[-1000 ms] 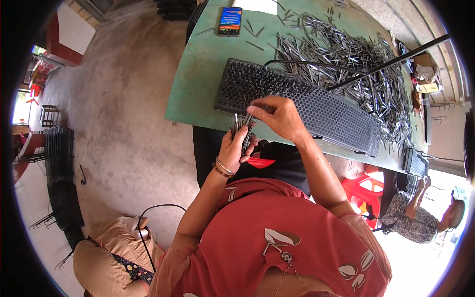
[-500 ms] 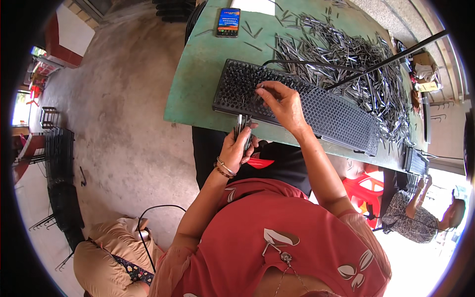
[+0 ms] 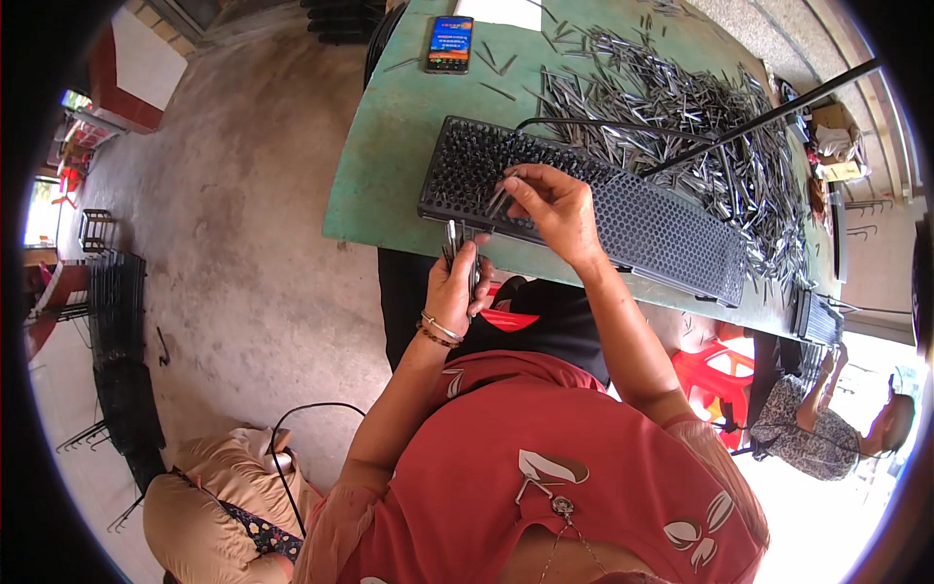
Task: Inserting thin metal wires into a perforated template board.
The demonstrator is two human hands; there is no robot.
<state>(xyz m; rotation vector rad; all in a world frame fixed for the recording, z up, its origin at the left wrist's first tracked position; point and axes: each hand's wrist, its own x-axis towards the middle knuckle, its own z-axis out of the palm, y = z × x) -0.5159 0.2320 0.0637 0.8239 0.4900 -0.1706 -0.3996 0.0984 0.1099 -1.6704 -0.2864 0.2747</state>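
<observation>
A long black perforated rack (image 3: 671,229) lies along the near edge of the green table (image 3: 375,185). Slim dark metal pieces (image 3: 472,161) stand upright in the holes of its left part, while the holes toward the right show bare. My right hand (image 3: 555,209) is over the rack, thumb and forefinger pinching a slim metal piece (image 3: 499,201) that slants down toward the near edge. Just off the table's front edge, my left hand (image 3: 454,290) is closed around a bundle of similar metal pieces (image 3: 451,238), their tips pointing up. Their exact kind is too small to tell.
A large heap of loose metal pieces (image 3: 671,127) covers the table behind the rack. A black rod (image 3: 769,117) crosses above it. A phone (image 3: 449,45) lies at the far left. Two people sit nearby, one lower left, one right near a red stool (image 3: 715,375).
My left hand has shifted slightly left with its bundle, away from the right hand. My right hand stays over the rack, and the piece in its pinch now shows more clearly.
</observation>
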